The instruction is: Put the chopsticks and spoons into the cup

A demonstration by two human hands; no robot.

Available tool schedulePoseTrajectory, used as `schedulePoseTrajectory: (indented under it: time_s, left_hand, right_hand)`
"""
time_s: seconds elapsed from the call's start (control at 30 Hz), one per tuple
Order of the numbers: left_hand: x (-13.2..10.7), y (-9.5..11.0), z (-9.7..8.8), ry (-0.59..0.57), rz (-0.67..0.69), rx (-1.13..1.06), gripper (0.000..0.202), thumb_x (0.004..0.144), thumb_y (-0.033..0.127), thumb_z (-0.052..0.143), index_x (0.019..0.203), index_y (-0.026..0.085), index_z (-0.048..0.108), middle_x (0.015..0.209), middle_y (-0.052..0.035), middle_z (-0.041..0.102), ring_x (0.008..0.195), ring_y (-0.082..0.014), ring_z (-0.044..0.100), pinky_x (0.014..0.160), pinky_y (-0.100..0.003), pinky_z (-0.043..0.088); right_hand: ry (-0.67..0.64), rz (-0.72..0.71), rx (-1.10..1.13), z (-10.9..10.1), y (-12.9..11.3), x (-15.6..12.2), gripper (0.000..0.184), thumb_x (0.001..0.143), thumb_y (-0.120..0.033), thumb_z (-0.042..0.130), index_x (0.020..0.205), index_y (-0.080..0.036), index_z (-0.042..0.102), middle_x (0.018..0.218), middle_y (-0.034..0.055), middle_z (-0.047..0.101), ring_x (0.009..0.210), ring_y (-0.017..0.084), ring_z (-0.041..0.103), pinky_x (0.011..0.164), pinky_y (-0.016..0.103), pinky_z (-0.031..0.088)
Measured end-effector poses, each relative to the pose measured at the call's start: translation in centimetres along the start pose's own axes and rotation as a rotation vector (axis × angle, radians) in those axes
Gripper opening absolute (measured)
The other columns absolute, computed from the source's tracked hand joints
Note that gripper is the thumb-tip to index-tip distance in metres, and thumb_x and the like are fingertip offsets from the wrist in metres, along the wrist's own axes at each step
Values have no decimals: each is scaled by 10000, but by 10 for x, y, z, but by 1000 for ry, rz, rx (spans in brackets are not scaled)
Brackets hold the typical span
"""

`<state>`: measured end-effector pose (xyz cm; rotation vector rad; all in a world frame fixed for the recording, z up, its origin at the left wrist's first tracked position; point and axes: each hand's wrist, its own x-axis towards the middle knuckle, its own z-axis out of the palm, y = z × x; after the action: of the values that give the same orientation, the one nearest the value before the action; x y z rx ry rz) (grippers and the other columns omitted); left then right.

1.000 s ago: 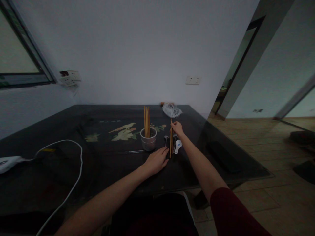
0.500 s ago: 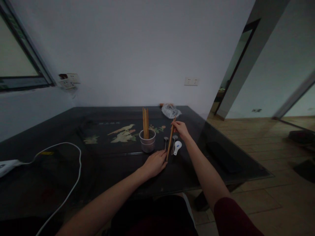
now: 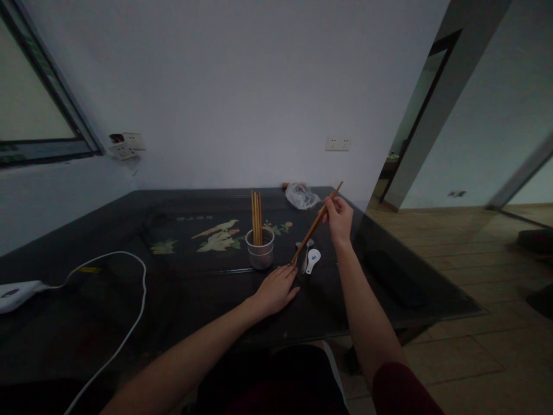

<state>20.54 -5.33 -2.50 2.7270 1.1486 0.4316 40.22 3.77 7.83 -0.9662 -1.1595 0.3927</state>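
My right hand (image 3: 338,216) grips wooden chopsticks (image 3: 310,231) near their upper part. They slant down to the left, the lower tips beside my left fingers; I cannot tell whether they touch. My left hand (image 3: 276,288) lies on the dark table (image 3: 207,311) with its fingers stretched out. Between and below the hands are a white spoon (image 3: 314,257) with a blue mark and a metal spoon (image 3: 310,243); a second metal spoon is partly hidden behind the chopsticks. To the left stands a metal cup (image 3: 260,257) with several chopsticks (image 3: 256,218) upright in it.
A clear plastic bag (image 3: 301,196) lies at the table's back edge by the wall. A white cable (image 3: 144,288) runs from a white power strip (image 3: 19,293) at the left. A dark flat object (image 3: 395,279) rests on the right side.
My right hand has moved up and to the right, tilting the chopsticks from nearly upright to a slant. Their lower tips have lifted away from the table's front. My left hand has barely shifted.
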Motion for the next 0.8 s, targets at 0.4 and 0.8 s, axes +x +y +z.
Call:
schedulePoseTrajectory:
  time_s: [0.4, 0.8]
  left_hand:
    - [-1, -14, -52, 373, -128, -352, 151, 881, 275, 489, 994, 207, 564, 861, -17, 678, 767, -158, 647, 706, -264, 498]
    - [3, -18, -48, 449, -126, -496, 281, 846, 244, 545, 1118, 200, 493, 800, 2, 628, 701, -136, 620, 630, -236, 483]
  right_hand:
    - [-407, -86, 38, 41, -39, -46, 314, 771, -503, 607, 747, -194, 553, 592, -29, 532, 429, 92, 475, 380, 212, 372]
    - [-517, -53, 42, 37, -42, -54, 309, 780, -493, 602, 735, -191, 554, 575, -37, 523, 429, 100, 497, 396, 214, 399]
